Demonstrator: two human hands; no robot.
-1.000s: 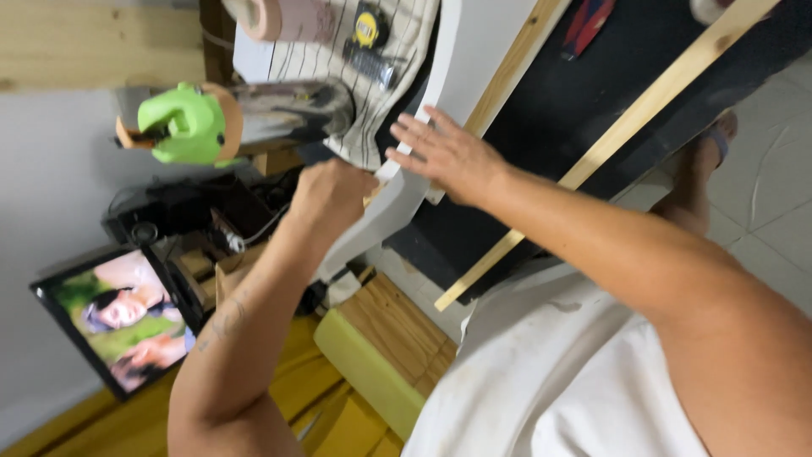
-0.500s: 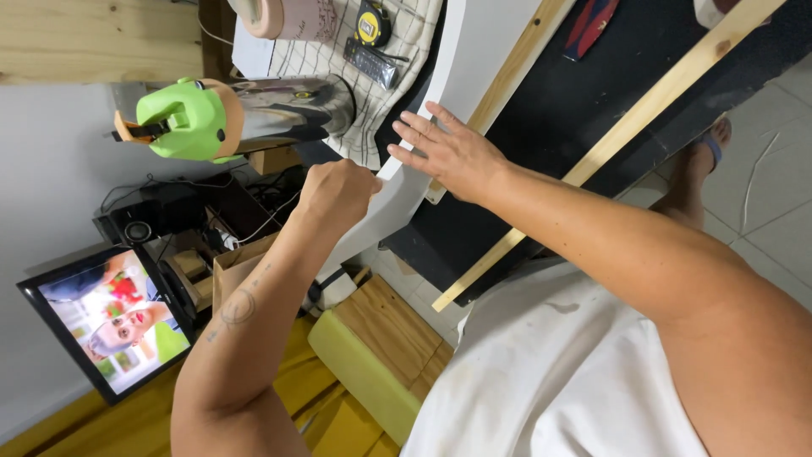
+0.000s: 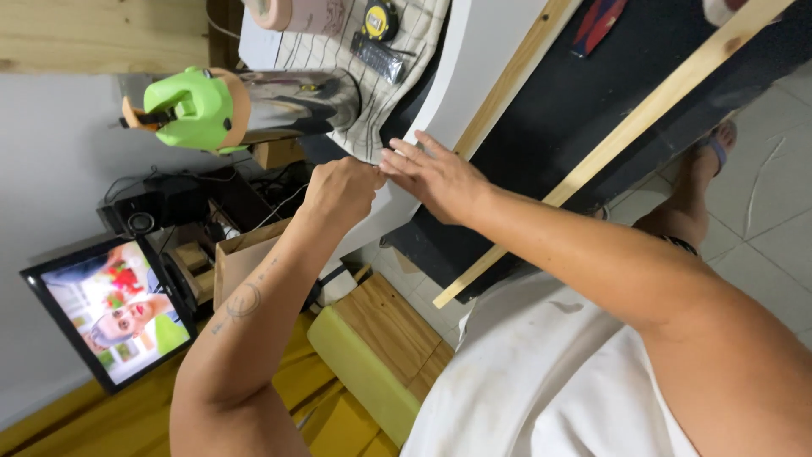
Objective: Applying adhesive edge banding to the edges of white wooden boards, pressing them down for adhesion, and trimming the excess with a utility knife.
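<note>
Frame centre: left hand (image 3: 342,193) fisted, fingers together, pinching white board (image 3: 474,51) edge w/ checked cloth (image 3: 406,51) — right hand (image 3: 436,176) flat, fingers apart, pressing board beside it.

At the upper left of the frame, a bright green lid (image 3: 193,108) tops a shiny steel flask (image 3: 296,101). The cloth (image 3: 406,59) is cream with thin dark checks, the tape measure (image 3: 381,20) yellow and black, the board (image 3: 474,76) white, the panel (image 3: 643,93) black.

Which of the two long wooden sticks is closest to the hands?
The wooden strip beside the white panel: the right hand lies nearly against it. The other strip crosses the black surface farther away.
</note>
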